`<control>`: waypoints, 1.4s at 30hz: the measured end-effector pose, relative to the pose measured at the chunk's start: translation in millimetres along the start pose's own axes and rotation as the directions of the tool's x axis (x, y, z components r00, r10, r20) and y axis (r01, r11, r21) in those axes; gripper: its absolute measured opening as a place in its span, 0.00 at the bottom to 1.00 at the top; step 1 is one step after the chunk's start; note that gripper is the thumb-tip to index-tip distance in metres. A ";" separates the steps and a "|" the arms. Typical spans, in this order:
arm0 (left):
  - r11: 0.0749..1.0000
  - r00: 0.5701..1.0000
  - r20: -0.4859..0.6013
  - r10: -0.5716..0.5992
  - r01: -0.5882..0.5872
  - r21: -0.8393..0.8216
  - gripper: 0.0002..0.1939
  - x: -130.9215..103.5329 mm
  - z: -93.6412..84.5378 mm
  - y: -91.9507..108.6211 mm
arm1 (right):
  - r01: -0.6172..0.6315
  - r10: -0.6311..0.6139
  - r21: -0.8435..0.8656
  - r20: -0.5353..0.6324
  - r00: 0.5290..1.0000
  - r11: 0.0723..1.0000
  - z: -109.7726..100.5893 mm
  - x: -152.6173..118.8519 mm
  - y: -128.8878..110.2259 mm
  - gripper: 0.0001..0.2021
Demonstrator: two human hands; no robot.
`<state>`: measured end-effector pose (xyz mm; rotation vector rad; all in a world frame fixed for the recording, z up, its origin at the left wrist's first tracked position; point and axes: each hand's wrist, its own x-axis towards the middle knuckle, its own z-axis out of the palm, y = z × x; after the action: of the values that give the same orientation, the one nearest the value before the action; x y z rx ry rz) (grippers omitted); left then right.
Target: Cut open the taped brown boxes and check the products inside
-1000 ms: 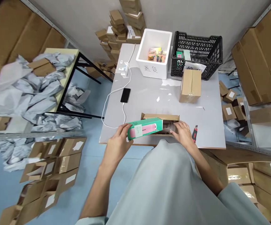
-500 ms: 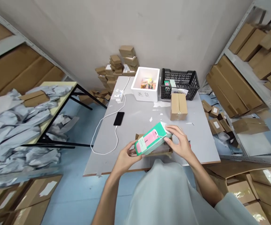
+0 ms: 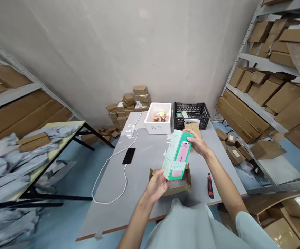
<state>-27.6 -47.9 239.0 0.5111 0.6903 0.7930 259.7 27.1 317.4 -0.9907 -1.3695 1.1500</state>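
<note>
Between my two hands is a green and white product box (image 3: pixel 177 155) with a pink bottle-like item printed on its front. It is raised above the table and tilted. My left hand (image 3: pixel 158 185) grips its lower left corner, and my right hand (image 3: pixel 197 142) clasps its upper right end. Below the product box lies an open cardboard box (image 3: pixel 185 187), partly hidden by it. On the tabletop, right of the cardboard box, rests a red and black utility knife (image 3: pixel 210 186).
A white foam bin (image 3: pixel 157 129) with small colourful packs and a black plastic crate (image 3: pixel 204 121) stand at the table's back. A closed carton (image 3: pixel 191 128) sits before the crate. A phone (image 3: pixel 129 156) on a white cable lies left. Carton-filled shelves (image 3: pixel 262 103) line the right.
The product box has been raised and turned more upright, both hands still on it. The view has tilted up, and the utility knife and the open cardboard box now show more.
</note>
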 end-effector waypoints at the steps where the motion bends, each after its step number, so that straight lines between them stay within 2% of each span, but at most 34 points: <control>1: 1.000 1.000 0.013 -0.015 0.015 -0.014 0.21 1.5 1.9 -2.7 | 0.001 -0.001 0.011 -0.022 1.000 1.000 2.8 2.4 -0.1 0.32; 4: 0.999 1.000 0.012 -0.002 0.001 0.042 0.24 2.7 11.1 -9.5 | 0.014 -0.019 -0.059 -0.093 0.995 0.998 12.5 8.3 3.6 0.26; 9: 0.976 0.982 -0.129 0.139 -0.114 0.188 0.36 0.3 26.1 -20.0 | -0.028 -0.002 -0.152 -0.193 0.981 0.988 23.8 11.8 18.7 0.25; 15: 0.978 0.979 -0.149 0.141 -0.114 0.175 0.36 -5.4 25.1 -29.4 | -0.036 0.006 -0.197 -0.152 0.988 0.980 26.0 3.6 16.1 0.28; 17: 0.984 0.986 -0.121 0.118 -0.100 0.145 0.33 -5.9 20.6 -29.7 | -0.025 0.006 -0.176 -0.106 0.994 0.984 22.6 -0.6 10.1 0.30; 20: 0.998 1.000 -0.024 0.019 -0.017 0.067 0.29 -4.9 12.2 -26.2 | -0.008 0.001 -0.111 -0.061 0.998 0.994 15.6 -8.1 3.0 0.34; 24: 0.989 0.983 0.123 -0.140 0.145 -0.032 0.32 -3.2 6.6 -19.1 | -0.117 0.120 0.074 -0.045 0.992 0.990 12.5 -17.8 1.5 0.38; 27: 0.979 0.961 0.188 -0.203 0.205 0.012 0.37 -3.4 9.2 -18.4 | -0.145 0.158 0.138 -0.087 0.984 0.980 15.8 -20.5 3.8 0.35; 29: 0.989 0.979 0.140 -0.149 0.143 0.048 0.37 -4.0 12.0 -20.7 | -0.117 0.133 0.111 -0.156 0.979 0.987 18.1 -20.1 7.2 0.32; 31: 0.998 1.000 0.028 -0.007 0.005 0.069 0.37 -4.8 14.0 -23.8 | -0.108 0.126 0.090 -0.219 0.968 0.990 19.8 -19.5 12.4 0.30; 34: 0.982 0.985 -0.084 0.149 -0.138 0.128 0.44 -6.0 16.7 -27.0 | -0.131 0.151 0.093 -0.258 0.954 0.987 22.0 -20.8 20.7 0.30; 38: 0.961 0.976 -0.120 0.180 -0.148 0.235 0.45 -7.7 21.8 -29.2 | -0.138 0.152 0.072 -0.247 0.957 0.988 24.9 -25.6 24.1 0.30; 42: 0.970 0.974 -0.128 0.188 -0.164 0.181 0.43 -8.8 16.7 -34.2 | -0.180 0.197 0.113 -0.163 0.967 0.977 22.9 -32.1 18.8 0.34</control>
<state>-4.0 -78.0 231.3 0.6812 0.8591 0.9502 240.2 -3.1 292.7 -1.1409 -1.0885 1.2280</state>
